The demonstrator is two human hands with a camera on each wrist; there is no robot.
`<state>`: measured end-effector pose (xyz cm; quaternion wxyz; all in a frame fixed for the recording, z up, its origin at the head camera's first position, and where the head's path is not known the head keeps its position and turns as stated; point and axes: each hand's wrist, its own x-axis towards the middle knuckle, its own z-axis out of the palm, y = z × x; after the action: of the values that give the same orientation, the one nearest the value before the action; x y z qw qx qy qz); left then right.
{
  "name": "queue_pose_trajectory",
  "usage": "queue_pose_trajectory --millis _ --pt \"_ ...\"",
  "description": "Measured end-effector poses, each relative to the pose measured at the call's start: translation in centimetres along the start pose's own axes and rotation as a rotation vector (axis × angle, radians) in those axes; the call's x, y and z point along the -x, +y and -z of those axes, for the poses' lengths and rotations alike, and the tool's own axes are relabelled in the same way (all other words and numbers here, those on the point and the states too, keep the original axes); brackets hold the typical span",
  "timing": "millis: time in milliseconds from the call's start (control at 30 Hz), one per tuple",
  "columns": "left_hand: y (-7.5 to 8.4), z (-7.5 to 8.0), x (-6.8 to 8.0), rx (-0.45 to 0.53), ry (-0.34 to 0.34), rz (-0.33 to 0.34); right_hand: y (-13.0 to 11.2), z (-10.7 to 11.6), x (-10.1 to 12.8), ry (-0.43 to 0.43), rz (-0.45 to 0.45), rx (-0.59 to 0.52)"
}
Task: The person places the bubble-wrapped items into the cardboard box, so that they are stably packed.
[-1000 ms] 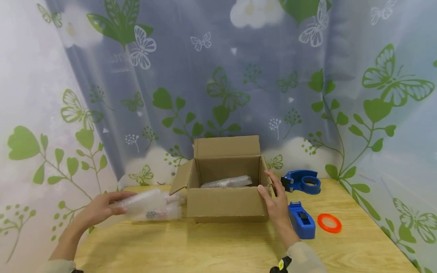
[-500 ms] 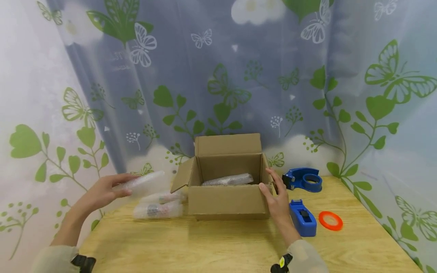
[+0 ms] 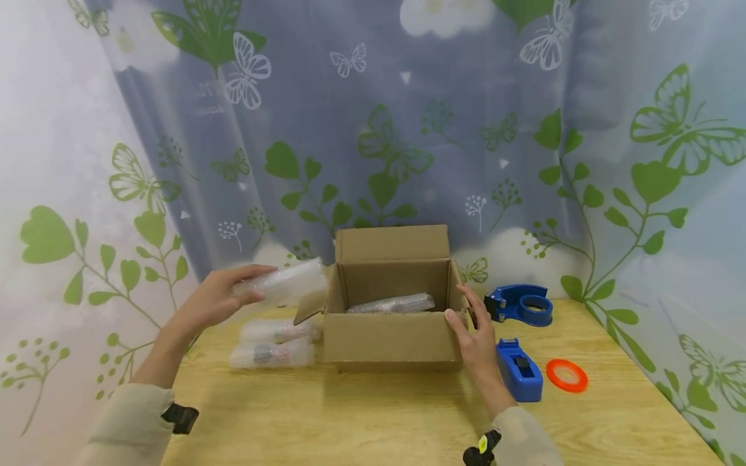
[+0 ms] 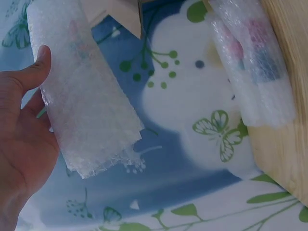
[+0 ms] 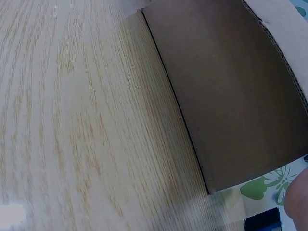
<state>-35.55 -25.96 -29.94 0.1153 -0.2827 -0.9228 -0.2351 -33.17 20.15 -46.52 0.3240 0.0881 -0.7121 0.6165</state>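
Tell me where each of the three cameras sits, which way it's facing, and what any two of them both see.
Head: worn on the head, looking forward and down at the wooden table and open cardboard box; both forearms, left hand and right hand show.
Left wrist: on the left wrist, looking along the palm at the bubble-wrapped bundle it holds; thumb and palm show.
Right wrist: on the right wrist, looking at the box's outer wall and tabletop; only a fingertip shows.
Shared: head and right wrist both see the box; head and left wrist, the bundle.
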Motion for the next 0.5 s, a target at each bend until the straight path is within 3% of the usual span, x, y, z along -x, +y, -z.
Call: queue_pose_trajectory --millis 267,500 --pt "3.0 -1.5 -3.0 -0.046 0.003 -0.068 -0.2 0.1 -0.2 -0.009 -0.003 0.014" --pt "4.6 -3.4 -5.2 0.025 -0.028 -0.12 -1.3 0.0 0.1 -0.007 -0.01 0.002"
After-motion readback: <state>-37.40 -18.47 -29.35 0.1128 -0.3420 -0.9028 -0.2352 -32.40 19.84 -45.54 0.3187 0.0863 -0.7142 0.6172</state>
